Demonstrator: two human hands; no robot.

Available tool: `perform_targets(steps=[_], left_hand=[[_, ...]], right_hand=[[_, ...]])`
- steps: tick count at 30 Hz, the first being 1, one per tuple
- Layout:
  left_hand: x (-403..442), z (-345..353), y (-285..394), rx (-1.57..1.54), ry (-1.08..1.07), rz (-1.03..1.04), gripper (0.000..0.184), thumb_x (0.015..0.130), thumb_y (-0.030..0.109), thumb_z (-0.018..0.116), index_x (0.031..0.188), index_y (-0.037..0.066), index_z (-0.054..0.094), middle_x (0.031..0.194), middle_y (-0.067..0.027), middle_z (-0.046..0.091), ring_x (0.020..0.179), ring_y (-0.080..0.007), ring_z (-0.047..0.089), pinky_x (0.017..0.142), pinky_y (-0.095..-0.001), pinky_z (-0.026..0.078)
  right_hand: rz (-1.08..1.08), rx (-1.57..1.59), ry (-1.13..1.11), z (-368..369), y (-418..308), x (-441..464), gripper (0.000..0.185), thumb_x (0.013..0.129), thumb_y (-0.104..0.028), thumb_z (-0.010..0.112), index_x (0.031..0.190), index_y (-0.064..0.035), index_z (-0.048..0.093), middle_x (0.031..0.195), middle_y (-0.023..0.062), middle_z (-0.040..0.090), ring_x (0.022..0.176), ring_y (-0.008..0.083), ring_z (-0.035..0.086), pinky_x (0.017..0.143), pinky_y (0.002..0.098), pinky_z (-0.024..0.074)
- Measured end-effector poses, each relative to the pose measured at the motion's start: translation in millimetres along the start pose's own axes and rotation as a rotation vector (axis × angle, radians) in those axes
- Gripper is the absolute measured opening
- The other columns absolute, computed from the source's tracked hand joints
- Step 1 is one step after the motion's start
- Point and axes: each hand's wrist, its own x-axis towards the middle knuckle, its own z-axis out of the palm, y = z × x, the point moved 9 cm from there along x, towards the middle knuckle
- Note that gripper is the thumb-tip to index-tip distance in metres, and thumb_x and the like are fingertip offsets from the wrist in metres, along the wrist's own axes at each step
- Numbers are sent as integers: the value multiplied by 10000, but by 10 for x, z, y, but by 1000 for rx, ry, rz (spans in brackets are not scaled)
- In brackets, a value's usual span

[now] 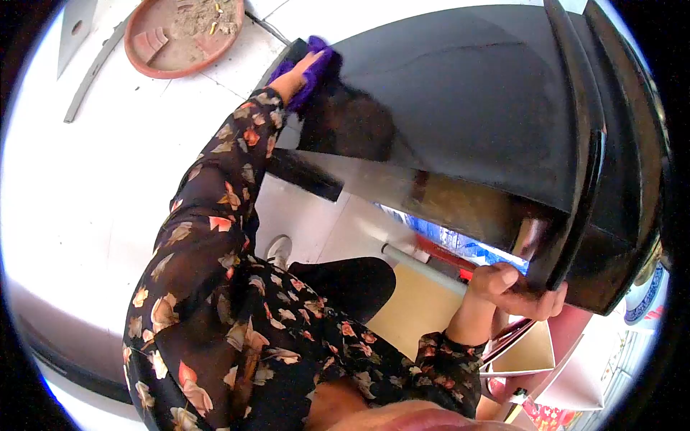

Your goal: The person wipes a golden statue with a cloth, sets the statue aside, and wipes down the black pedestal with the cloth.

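My left hand (305,72) presses a purple cloth (313,61) onto the far left end of a glossy black tabletop (460,93). The cloth bunches around its fingers. My right hand (521,293) is closed at the near right corner of the same black furniture, its fingers curled by the lower end of a raised black rim (593,172). What the fingertips touch there is partly hidden. Dark reflections show on the shiny top.
A round terracotta dish (183,72) with sand and broken pieces rests on the pale tiled floor (79,187). Blue-and-white packaging (453,237) shows below the tabletop. Near my right forearm are open boxes (528,352), and a blue-and-white porcelain piece (642,294) stands at the right.
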Motion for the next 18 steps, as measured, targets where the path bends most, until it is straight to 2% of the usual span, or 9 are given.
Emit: perform_targets(steps=[2, 4, 6, 8, 10, 12, 13, 14, 18], left_hand=[[-424, 171, -842, -90, -20, -167, 459, 988, 372, 482, 1315, 52, 523, 1194, -205, 587, 1087, -367, 558, 938, -438, 457], [-784, 273, -1306, -388, 35, -407, 487, 977, 381, 507, 1291, 10, 531, 1195, -155, 579, 1071, -295, 557, 934, -405, 450], [-1186, 351, -1003, -570, 25, -709, 684, 988, 504, 429, 1397, -45, 435, 1416, -199, 460, 1278, -295, 460, 1068, -383, 361], [-1643, 501, -923, -810, 107, -898, 751, 989, 542, 412, 1444, -56, 391, 1505, -211, 399, 1371, -285, 402, 1130, -357, 308], [-1838, 428, -646, -832, 144, -822, 661, 995, 521, 427, 1397, -3, 442, 1358, -161, 441, 1227, -246, 432, 1022, -336, 341], [-1836, 178, 232, -621, 86, -572, 496, 1009, 485, 444, 1285, 89, 559, 1038, -66, 556, 904, -184, 529, 779, -323, 442], [-1817, 159, 337, -573, 86, -538, 461, 1014, 476, 447, 1261, 112, 588, 960, -41, 585, 826, -168, 554, 723, -319, 468], [-1799, 142, 439, -524, 88, -504, 430, 1019, 466, 451, 1237, 135, 617, 882, -17, 614, 749, -152, 579, 667, -316, 494], [-1389, 236, 124, -708, 73, -720, 429, 1025, 443, 458, 1269, 122, 605, 934, -26, 630, 813, -156, 593, 731, -318, 508]], right_hand=[[-10, -32, -6, -22, 73, 26, 562, 870, -448, 522, 1131, 46, 469, 1068, 219, 466, 918, 310, 496, 789, 409, 442], [20, -2, -2, -18, 116, -5, 565, 883, -459, 531, 1121, 51, 491, 1024, 221, 482, 882, 309, 505, 761, 403, 452], [8, -6, -10, -21, 169, -31, 556, 880, -451, 536, 1118, 49, 492, 1014, 221, 491, 876, 307, 507, 757, 398, 452], [9, 23, 11, -26, 196, -35, 547, 874, -444, 550, 1113, 45, 492, 1011, 225, 496, 875, 307, 514, 733, 383, 458], [66, 51, -26, -44, 251, -78, 536, 871, -432, 552, 1105, 47, 489, 1013, 232, 497, 878, 309, 517, 703, 367, 459], [74, 55, -63, -71, 274, -94, 528, 878, -411, 540, 1108, 60, 473, 1040, 236, 492, 899, 317, 521, 725, 385, 470], [78, 57, -81, -84, 286, -102, 525, 881, -401, 534, 1109, 66, 465, 1054, 238, 490, 910, 322, 522, 736, 394, 475], [73, 72, -32, -91, 332, -123, 520, 890, -403, 521, 1114, 63, 465, 1086, 231, 490, 960, 322, 511, 803, 405, 456], [154, 186, 10, -77, 335, -86, 509, 881, -378, 550, 1117, 62, 453, 1101, 218, 486, 1004, 313, 504, 864, 398, 456]])
